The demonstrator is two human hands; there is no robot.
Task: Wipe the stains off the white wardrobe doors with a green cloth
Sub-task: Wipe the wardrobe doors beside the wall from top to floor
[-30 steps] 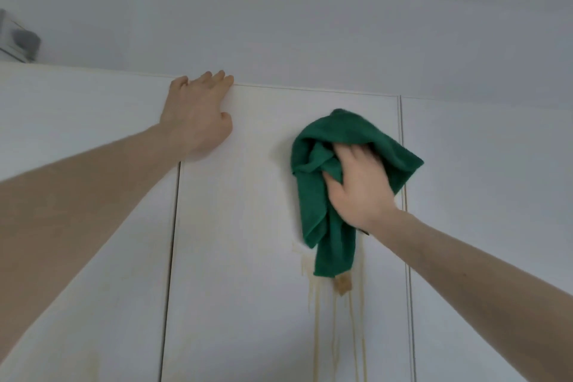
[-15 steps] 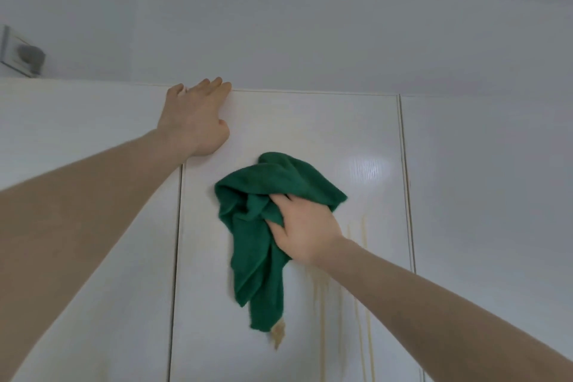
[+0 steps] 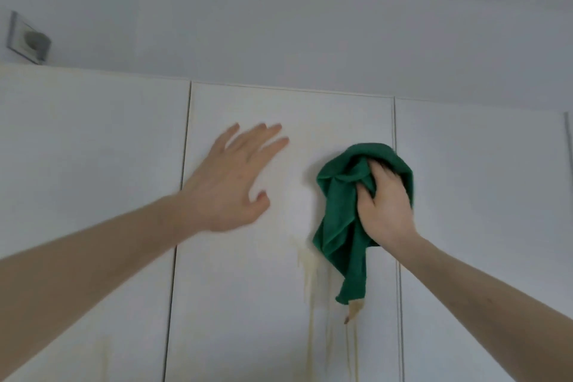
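My right hand (image 3: pixel 383 205) grips a bunched green cloth (image 3: pixel 341 220) and presses it against the middle white wardrobe door (image 3: pixel 248 304), near that door's right edge. The cloth's tail hangs down, ending in a tan tag. Yellowish-brown stain streaks (image 3: pixel 310 282) run down the door just below and left of the cloth. My left hand (image 3: pixel 232 183) is held with fingers spread on or just in front of the same door's upper left part; it holds nothing.
A left door (image 3: pixel 93 164) and a right door (image 3: pixel 480 195) flank the middle one, with narrow gaps between them. A faint stain (image 3: pixel 102 347) marks the left door low down. Above the wardrobe are wall and ceiling, with a grey wall fitting (image 3: pixel 29 39) at upper left.
My right hand swept the cloth from the door's middle back to its right side. My left hand left the door's top corner and dropped lower, fingers spread.
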